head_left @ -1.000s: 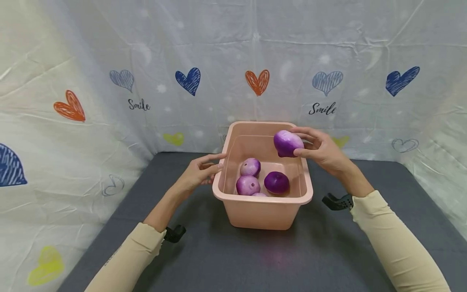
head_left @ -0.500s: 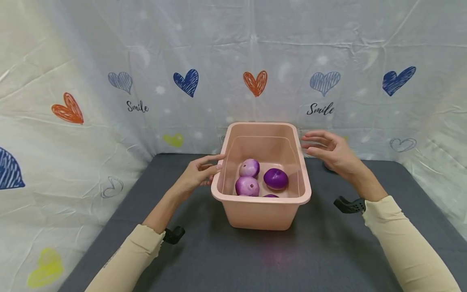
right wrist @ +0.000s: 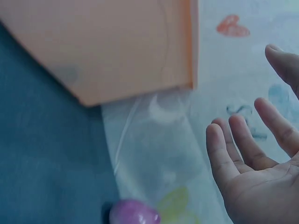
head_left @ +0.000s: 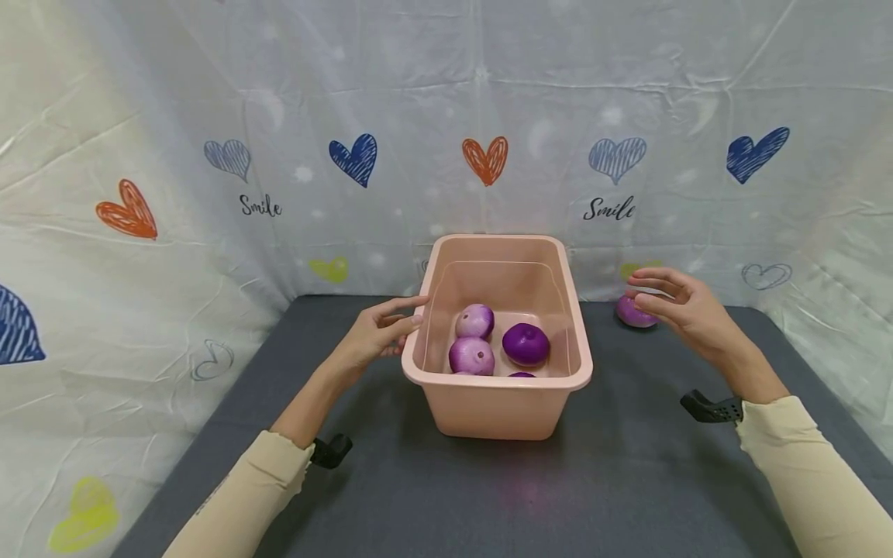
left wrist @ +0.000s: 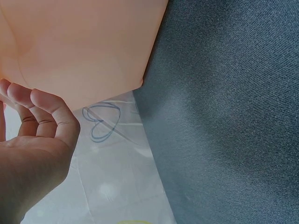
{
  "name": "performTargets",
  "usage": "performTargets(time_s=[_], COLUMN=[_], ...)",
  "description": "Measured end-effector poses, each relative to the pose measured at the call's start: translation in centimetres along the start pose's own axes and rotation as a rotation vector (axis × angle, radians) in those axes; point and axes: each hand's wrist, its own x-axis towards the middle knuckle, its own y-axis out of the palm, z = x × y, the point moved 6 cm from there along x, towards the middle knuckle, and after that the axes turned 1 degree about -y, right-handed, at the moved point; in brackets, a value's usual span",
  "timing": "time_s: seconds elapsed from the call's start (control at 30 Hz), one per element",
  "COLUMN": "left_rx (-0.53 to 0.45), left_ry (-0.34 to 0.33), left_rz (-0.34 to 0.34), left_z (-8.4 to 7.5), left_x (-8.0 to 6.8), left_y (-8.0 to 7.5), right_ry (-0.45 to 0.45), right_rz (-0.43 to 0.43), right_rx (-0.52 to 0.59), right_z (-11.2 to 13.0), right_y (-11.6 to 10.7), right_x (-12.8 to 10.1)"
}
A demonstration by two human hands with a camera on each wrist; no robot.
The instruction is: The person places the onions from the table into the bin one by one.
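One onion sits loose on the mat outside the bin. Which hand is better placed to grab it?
The right hand: it hovers open right beside the onion, while the left hand rests on the bin.

a second earlier the right hand gripped a purple onion above the far right corner of the pink tub. that onion dropped into the tub, so a fourth purple onion showed at the near wall. the hand, fingers relaxed and holding nothing, then moved right and down, away from the tub rim, to just beside another purple onion that came into view on the grey mat to the right of the tub.
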Motion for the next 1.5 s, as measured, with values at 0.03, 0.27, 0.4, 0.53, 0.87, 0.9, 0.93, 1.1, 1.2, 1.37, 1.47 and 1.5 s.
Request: performTargets(time_s=[0.03,0.27,0.4,0.53,0.87,0.9,0.93,1.1,1.2,1.37,1.47,1.5], left_rx=[0.001,-0.007,-0.005,0.000,-0.008,-0.006,-0.004,-0.007,-0.006,-0.006,-0.008,-0.009], left_ry=[0.000,-0.001,-0.008,-0.011,-0.004,-0.004,-0.003,-0.003,-0.008,-0.013,-0.010,-0.011], left_rz=[0.000,0.001,-0.002,-0.008,-0.002,-0.002,0.000,-0.004,-0.005,-0.002,0.003,0.003], left_z=[0.0,-0.2,-0.1,0.0,-0.1,-0.1,-0.1,-0.1,-0.1,-0.2,-0.3,-0.3], left_x=[0.0,-0.1,0.0,0.0,-0.1,-0.1,-0.1,-0.1,-0.2,-0.3,-0.3,-0.3], left_y=[0.0,0.0,0.0,0.0,0.1,0.1,0.0,0.0,0.1,0.1,0.1,0.1], right_ry=[0.002,0.045,0.054,0.047,0.193,0.207,0.218,0.240,0.249,0.256,0.254,0.253], right_rz=[-0.007,-0.073,-0.094,-0.096,-0.148,-0.149,-0.151,-0.169,-0.187,-0.218,-0.236,-0.242], right_rx=[0.010,-0.007,-0.013,0.001,-0.376,-0.404,-0.417,-0.422,-0.432,-0.441,-0.440,-0.440], right_z=[-0.2,-1.8,-2.8,-3.5,-6.1,-6.4,-6.7,-7.9,-8.5,-9.4,-9.8,-9.9], right_y=[-0.5,-3.2,-4.3,-5.3,-6.9,-6.9,-6.9,-6.5,-6.3,-6.2,-6.0,-5.9], right_x=[-0.3,-2.0,-2.9,-3.6,-4.1,-4.0,-3.9,-3.0,-2.5,-1.8,-1.4,-1.3])
